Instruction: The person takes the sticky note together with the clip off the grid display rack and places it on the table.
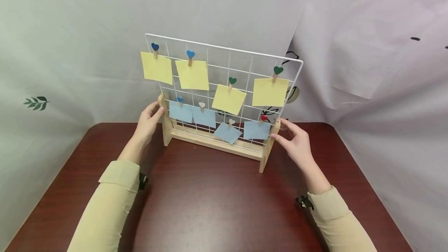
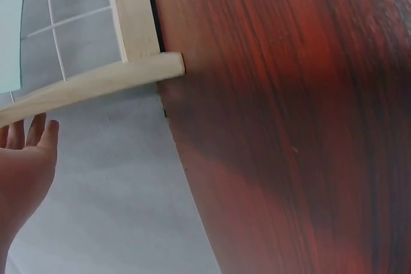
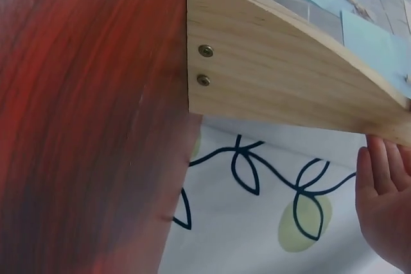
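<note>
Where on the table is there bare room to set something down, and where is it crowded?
Widest: bare table in front of the rack, between the left sleeve and right sleeve. Smaller: outside each sleeve, to the table's side edges. Crowded: rack ends, held by the left hand and right hand.

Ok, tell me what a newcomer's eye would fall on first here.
First, the four yellow paper notes across the upper part of a white wire grid, with four pale blue paper notes below, all held by small heart-topped wooden clips. Next, the person's left hand and right hand, each holding one end of the grid's light wooden stand on the red-brown table.
</note>
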A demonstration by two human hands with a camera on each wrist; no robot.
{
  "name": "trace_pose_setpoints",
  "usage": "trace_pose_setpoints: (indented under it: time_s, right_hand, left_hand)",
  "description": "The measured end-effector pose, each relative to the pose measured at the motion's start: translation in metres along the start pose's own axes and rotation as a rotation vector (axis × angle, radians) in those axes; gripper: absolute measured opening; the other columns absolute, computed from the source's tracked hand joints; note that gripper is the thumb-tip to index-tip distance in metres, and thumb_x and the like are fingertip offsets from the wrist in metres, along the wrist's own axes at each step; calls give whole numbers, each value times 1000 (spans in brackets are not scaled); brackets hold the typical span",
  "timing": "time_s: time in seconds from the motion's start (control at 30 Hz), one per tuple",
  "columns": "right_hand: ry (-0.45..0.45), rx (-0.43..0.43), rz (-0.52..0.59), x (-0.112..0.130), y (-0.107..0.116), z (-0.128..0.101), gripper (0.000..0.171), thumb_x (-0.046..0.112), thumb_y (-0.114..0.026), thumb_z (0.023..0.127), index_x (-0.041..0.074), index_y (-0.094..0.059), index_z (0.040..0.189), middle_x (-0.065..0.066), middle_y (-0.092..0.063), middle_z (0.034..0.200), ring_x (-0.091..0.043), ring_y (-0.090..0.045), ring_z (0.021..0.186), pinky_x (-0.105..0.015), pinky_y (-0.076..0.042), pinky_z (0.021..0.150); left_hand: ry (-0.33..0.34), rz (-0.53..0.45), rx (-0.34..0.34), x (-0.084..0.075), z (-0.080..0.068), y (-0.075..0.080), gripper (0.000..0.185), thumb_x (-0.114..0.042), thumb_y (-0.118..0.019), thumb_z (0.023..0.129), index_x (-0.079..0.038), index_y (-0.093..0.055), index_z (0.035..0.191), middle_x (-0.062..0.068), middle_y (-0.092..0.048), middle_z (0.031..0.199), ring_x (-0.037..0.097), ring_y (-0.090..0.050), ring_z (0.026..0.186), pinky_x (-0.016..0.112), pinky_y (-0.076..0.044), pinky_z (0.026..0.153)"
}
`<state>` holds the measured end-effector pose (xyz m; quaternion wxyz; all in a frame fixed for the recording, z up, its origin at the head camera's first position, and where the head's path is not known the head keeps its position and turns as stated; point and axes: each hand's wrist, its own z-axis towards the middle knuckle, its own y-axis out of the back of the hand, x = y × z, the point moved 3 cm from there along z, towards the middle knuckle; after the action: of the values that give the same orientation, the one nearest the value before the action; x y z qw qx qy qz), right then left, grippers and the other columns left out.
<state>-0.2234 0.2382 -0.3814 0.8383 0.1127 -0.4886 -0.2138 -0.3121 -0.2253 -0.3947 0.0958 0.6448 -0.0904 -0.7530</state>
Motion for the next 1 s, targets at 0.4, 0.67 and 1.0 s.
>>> trace_pose_setpoints:
  time_s: [0.4, 0.67, 1.0]
  right_hand:
    - [-155, -60, 122, -5, -8, -4, 46, -12, -80, 87, -14, -67, 131, 34, -71, 94, 15, -69, 91, -6, -57, 82]
    - [-187, -106, 114, -5, -8, -8, 43, -10, -74, 94, -17, -63, 135, 36, -69, 98, 17, -68, 95, -4, -55, 86]
    - [-203, -128, 111, 3, -17, -12, 42, -10, -72, 95, -19, -61, 135, 34, -70, 101, 15, -68, 98, -5, -56, 88]
  left_hand:
    - [-73, 22, 139, 14, 21, 23, 52, -23, -58, 111, 8, -50, 152, -25, -61, 112, -12, -57, 107, 3, -44, 95]
    - [-94, 30, 164, 17, 27, 25, 50, -16, -67, 106, 9, -55, 148, -28, -64, 109, -13, -58, 107, 3, -48, 93]
    - [-123, 13, 230, 20, 27, 28, 54, -7, -70, 102, 8, -51, 150, 24, -63, 142, -16, -59, 108, 3, -50, 94]
